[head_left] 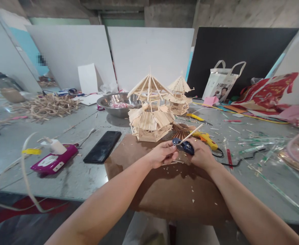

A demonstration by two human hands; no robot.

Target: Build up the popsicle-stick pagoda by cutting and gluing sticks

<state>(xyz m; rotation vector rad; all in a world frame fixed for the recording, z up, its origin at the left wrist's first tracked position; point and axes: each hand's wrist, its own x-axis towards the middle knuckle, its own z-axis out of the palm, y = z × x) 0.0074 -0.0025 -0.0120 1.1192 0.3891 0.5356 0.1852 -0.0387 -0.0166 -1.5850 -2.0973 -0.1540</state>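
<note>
My left hand (163,154) has its fingertips closed on the near end of a thin wooden stick (194,131), which slants up to the right. My right hand (202,153) is wrapped around a dark blue hand tool (186,147) that looks like small cutters; its head meets the stick beside my left fingertips. Just beyond both hands stands a pavilion model (151,124) built of wooden sticks, its upper roof an open frame of rafters. Beneath my hands lies a brown board (175,190) strewn with small wood chips.
A second stick pavilion (179,97) stands behind. Around it are a steel bowl (117,105), a yellow glue gun (208,139) with a black cord, and a yellow utility knife (196,117). Leftward lie a black phone (102,147), a purple power strip (54,160) and a stick pile (49,105).
</note>
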